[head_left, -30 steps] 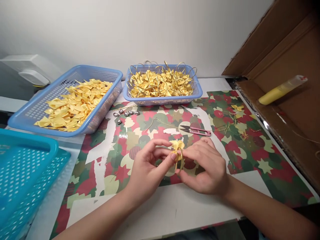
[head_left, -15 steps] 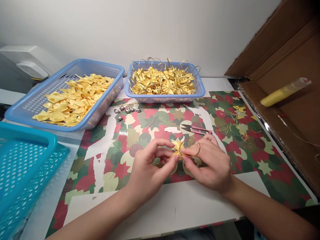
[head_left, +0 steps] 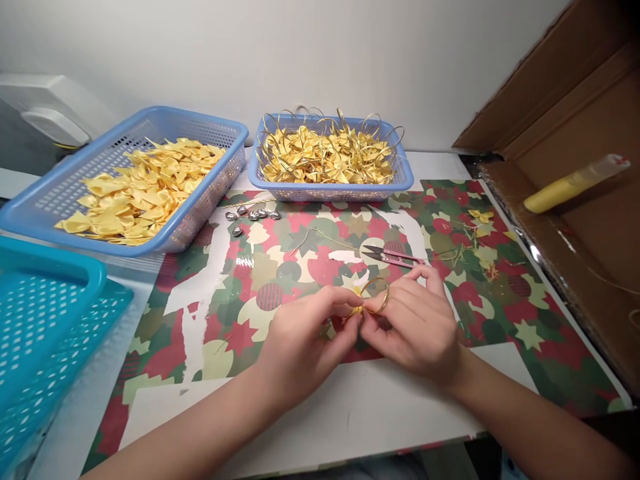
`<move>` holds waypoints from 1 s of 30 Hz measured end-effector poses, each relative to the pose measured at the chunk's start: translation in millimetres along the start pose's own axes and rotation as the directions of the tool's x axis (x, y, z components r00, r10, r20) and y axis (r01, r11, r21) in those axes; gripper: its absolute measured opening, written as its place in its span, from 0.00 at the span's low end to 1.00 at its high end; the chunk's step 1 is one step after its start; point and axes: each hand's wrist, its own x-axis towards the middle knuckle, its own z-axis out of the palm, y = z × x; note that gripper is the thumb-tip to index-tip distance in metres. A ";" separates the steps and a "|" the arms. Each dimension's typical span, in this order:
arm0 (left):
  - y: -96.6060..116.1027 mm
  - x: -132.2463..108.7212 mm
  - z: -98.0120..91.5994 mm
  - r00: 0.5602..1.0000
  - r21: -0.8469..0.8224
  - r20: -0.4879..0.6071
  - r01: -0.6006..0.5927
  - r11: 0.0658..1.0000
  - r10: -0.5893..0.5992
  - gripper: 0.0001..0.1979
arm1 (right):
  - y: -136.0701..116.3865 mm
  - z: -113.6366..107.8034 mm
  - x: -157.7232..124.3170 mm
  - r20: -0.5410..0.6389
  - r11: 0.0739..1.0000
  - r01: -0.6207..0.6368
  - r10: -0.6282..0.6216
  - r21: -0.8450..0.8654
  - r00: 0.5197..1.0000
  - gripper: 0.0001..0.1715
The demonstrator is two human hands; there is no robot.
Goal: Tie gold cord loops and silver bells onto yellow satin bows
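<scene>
Between my fingertips is a small yellow ribbon bow [head_left: 358, 310], mostly covered by the fingers. My left hand [head_left: 313, 333] pinches it from the left, thumb below and fingers above. From the other side my right hand [head_left: 415, 320] pinches the bow's edge, where a looped gold cord [head_left: 380, 293] stands up against the fingers. Just beyond the right hand lie thread snips [head_left: 395, 257] with pink handles. A thin thread [head_left: 320, 232] trails left from near their blades. Several silver jingle bells [head_left: 254, 215] sit farther back on the patterned paper.
A blue basket [head_left: 200, 230] of yellow bows stands at the left, and another blue basket [head_left: 330, 193] holds bows with gold loops. Part of a teal basket [head_left: 95, 267] shows at the near left. Thread scraps [head_left: 487, 263] lie at right, near a cardboard box [head_left: 560, 120] with a yellow tube [head_left: 575, 183].
My left fingers have closed farther over the bow, hiding the bell that showed on it. The gold loop has tilted and shifted slightly left. The view has moved a little.
</scene>
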 end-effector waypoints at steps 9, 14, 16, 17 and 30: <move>-4.1 4.5 -0.8 0.981 -0.141 -0.010 0.190 0.972 -0.193 0.05 | 0.1 3.9 -3.0 -0.047 0.998 0.052 -0.055 -0.047 0.997 0.11; -3.1 4.9 -2.3 0.960 -0.223 0.047 0.279 0.934 -0.276 0.05 | -0.1 4.4 -4.3 -0.035 0.998 0.051 -0.052 -0.031 0.998 0.10; -3.1 7.0 -4.2 0.933 -0.320 0.123 0.360 0.876 -0.339 0.07 | 0.3 4.6 -4.6 -0.032 0.999 0.043 -0.044 -0.024 0.999 0.09; -3.7 8.5 -5.3 0.907 -0.369 0.176 0.421 0.829 -0.383 0.10 | 0.8 4.8 -4.6 -0.032 0.999 0.041 -0.041 -0.023 0.999 0.09; -14.1 23.3 -19.9 0.902 -0.208 0.349 0.339 0.918 -0.254 0.06 | 18.1 -3.1 -2.5 0.120 0.954 0.260 -0.279 0.148 0.953 0.09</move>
